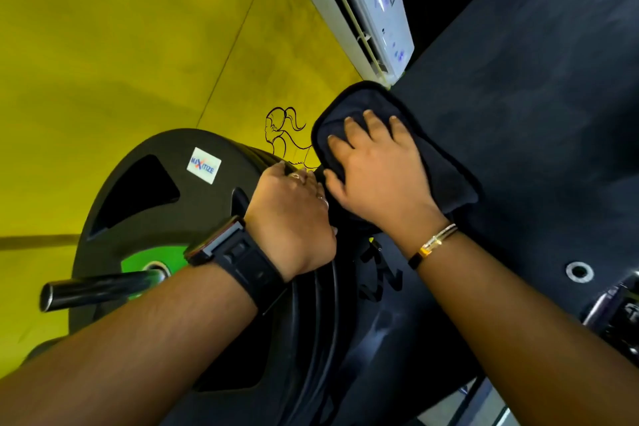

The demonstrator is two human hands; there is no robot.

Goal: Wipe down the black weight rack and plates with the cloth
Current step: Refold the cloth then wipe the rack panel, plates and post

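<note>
You had your right hand (377, 176) spread flat on the cloth (447, 180), fingers straight and apart. That pinned the cloth against the black rack (536, 114) just past the top of the plates (148, 204), and a flat palm like that spreads the pressure so the whole cloth drags along the face rather than bunching. Your left hand (294, 218) sat right beside it, fingers curled over the rim of the stacked plates, most likely to brace yourself and stop the stack rocking on its peg (96, 289) while you rubbed. The two hands were almost touching, which kept the steadying grip close to where you were pushing. The front plate's face and slots lay open to you, so they looked like the next surface to wipe. Watch the cloth's loose lower corner: it hung near the gap between plates and rack.
</note>
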